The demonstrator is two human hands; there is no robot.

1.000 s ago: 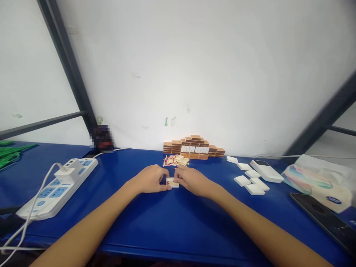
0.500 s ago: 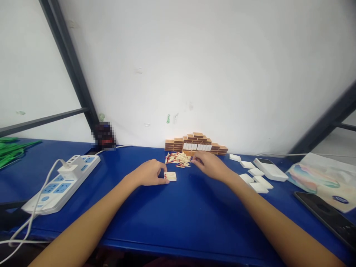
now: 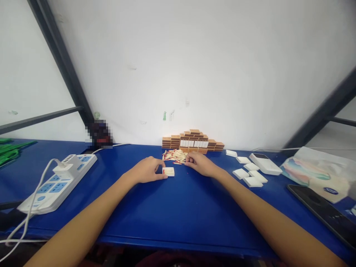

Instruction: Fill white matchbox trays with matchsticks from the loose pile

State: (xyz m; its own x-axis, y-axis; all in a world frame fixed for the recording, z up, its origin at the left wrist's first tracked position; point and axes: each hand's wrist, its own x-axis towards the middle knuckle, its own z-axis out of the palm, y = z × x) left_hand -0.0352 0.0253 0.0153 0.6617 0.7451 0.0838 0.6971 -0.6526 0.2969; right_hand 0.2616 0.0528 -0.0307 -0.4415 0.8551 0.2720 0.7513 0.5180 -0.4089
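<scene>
A small white matchbox tray [image 3: 169,171] with some red-tipped matches in it lies on the blue table. My left hand [image 3: 148,170] holds the tray's left side, with thumb in front and index finger behind. Beyond it spreads a loose pile of matches [image 3: 172,155], their red heads pointing various ways. At the pile's right edge is my right hand [image 3: 198,163], its fingers drawn together against the matches. Whatever is between those fingertips is too small to make out. Brown matchboxes [image 3: 194,139] are stacked in steps behind the pile, some showing white faces.
Several white trays [image 3: 253,181] lie to the right, near a white device with a dark display [image 3: 266,164]. A tissue pack [image 3: 314,174] and a black phone [image 3: 319,207] are farther right. On the left stands a power strip [image 3: 63,185] with a white cable.
My right hand has shifted slightly left and closer, with its fingertips now against the matches. My left hand stays at the tray. The whole view has shifted slightly.
</scene>
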